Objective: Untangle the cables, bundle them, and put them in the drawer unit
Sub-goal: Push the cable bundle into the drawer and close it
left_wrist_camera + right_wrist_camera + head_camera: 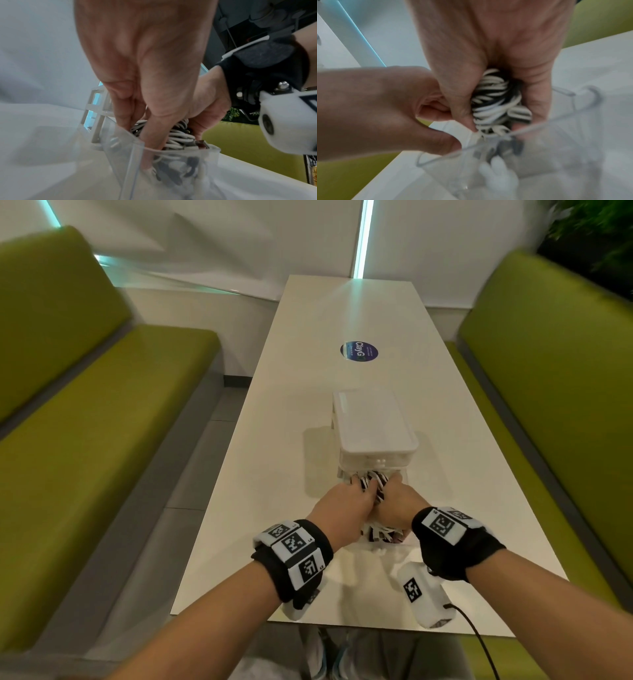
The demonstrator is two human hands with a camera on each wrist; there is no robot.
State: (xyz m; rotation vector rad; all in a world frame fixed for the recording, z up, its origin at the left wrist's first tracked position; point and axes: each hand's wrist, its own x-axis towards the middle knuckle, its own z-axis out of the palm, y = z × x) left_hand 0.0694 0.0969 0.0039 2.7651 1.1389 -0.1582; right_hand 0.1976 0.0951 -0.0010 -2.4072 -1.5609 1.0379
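Stowing step: left hand (342,510) and right hand (399,503) gripping coiled black-and-white cable bundle (496,102) inside clear plastic drawer (171,169). Next: release, push shut.

Bare forearms, no sleeves. Black fabric wristband (298,559) circled left wrist, carrying white blocks printed with black square marker codes. Matching black wristband (455,542) on right wrist bore same coded white blocks. White camera housing (423,597) with marker code hung beneath right wrist, thin black cable (479,642) trailing from it. From left wrist view, housing (283,121) showed round dark lens, silver screws on black bracket.
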